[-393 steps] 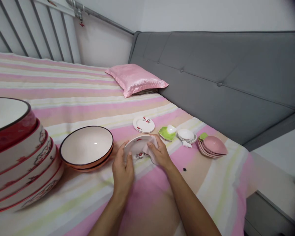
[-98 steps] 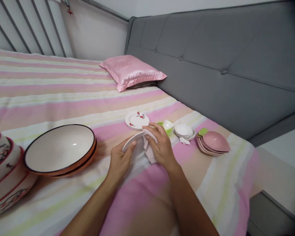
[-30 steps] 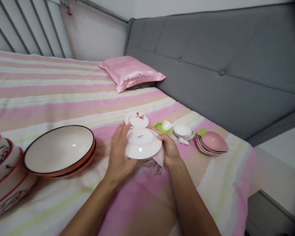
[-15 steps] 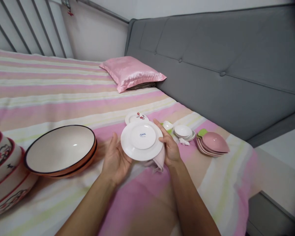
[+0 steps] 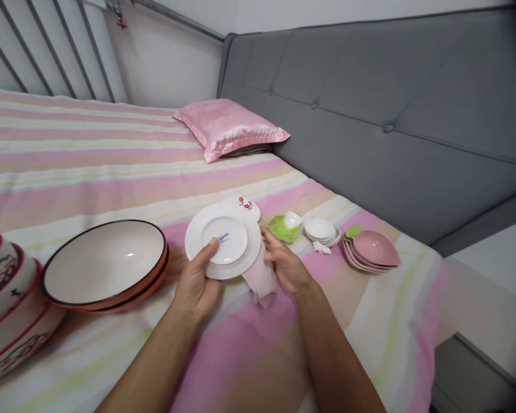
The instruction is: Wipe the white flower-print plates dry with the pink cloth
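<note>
My left hand (image 5: 200,281) grips a white plate (image 5: 241,252) by its near edge, thumb on the underside, which faces up and bears a small blue mark. My right hand (image 5: 286,261) is at the plate's right side, its fingers closed on a pale pink cloth (image 5: 261,278) that hangs below the rim. Whether those fingers also touch the plate is hard to make out. Just behind, partly covered by the held plate, lies another white plate with red flowers (image 5: 250,207).
Large orange-sided bowls (image 5: 107,261) are stacked at left beside flower-patterned bowls (image 5: 8,310). To the right lie a green leaf-shaped dish (image 5: 281,229), small white dishes (image 5: 319,229) and pink dishes (image 5: 376,249). A pink pillow (image 5: 234,126) rests near the grey headboard (image 5: 348,86).
The plate has moved left and turned a little. My left hand, earlier spread at its edge, now clasps it with the thumb on top. My right hand has shifted slightly left, uncovering the green dish.
</note>
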The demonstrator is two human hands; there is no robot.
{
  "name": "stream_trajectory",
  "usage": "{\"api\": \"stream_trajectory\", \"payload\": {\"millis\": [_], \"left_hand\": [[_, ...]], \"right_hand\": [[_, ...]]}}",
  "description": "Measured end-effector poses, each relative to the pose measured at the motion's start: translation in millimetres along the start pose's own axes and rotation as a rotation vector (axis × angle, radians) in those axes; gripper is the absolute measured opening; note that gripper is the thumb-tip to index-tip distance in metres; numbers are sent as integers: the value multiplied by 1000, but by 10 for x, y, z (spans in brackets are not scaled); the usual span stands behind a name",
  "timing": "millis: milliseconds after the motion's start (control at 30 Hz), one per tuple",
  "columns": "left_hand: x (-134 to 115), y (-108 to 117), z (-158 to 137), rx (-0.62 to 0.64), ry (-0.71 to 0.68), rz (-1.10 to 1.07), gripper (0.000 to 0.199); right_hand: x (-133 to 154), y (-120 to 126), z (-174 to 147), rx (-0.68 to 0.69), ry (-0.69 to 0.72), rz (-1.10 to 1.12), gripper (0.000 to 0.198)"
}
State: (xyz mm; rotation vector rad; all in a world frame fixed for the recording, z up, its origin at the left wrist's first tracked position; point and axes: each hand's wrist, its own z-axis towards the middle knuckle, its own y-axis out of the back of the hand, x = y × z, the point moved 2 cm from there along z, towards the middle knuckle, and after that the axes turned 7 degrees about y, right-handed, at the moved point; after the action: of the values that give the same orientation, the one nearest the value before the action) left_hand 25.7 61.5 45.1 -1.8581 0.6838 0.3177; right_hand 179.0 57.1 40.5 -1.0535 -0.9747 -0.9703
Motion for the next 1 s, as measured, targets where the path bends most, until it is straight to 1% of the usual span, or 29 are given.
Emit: {"api": "stream_trajectory", "payload": {"millis": [67, 133, 167, 200, 267, 333, 367, 400, 467, 567, 700, 767, 833, 933, 1000], "left_hand": [[-10, -7, -6, -2, -12, 20, 27], [-9, -8, -11, 2, -27, 45, 26], [-8, -5, -11, -2, -34, 56, 26], [-9, 1, -10, -10, -44, 63, 27], [-15, 17, -6, -36, -69, 79, 29], [-23, 34, -5, -48, -111, 117, 33], [-23, 41, -5, -46, -142, 146, 35], [-19, 49, -7, -39, -172, 186, 36], [11, 67, -13, -29, -215, 283, 37], [99, 99, -19, -8, -220, 404, 36], [203, 126, -32, 55, -204, 520, 31], [226, 132, -42, 57, -190, 586, 30], [230, 132, -54, 45, -188, 645, 29], [223, 116, -70, 43, -209, 721, 27], [221, 96, -76, 57, -235, 765, 24]], "right_hand": [[-4, -23, -17, 31, -55, 20, 64], [-16, -27, -26, 22, -122, 20, 62], [-25, -14, -24, -11, -151, 5, 62], [-35, 12, -17, -71, -173, -18, 62], [-50, 92, 6, -248, -169, -75, 61], [-55, 179, 30, -423, -96, -123, 60], [-52, 215, 40, -484, -41, -150, 58], [-46, 241, 47, -525, 24, -186, 56], [-23, 260, 49, -564, 159, -299, 49], [34, 207, 28, -560, 336, -540, 37], [102, 56, 0, -426, 474, -797, 35], [116, -9, -10, -345, 501, -860, 35], [116, -53, -19, -286, 499, -888, 36], [117, -84, -31, -275, 494, -895, 35], [128, -101, -37, -289, 531, -903, 32]]}}
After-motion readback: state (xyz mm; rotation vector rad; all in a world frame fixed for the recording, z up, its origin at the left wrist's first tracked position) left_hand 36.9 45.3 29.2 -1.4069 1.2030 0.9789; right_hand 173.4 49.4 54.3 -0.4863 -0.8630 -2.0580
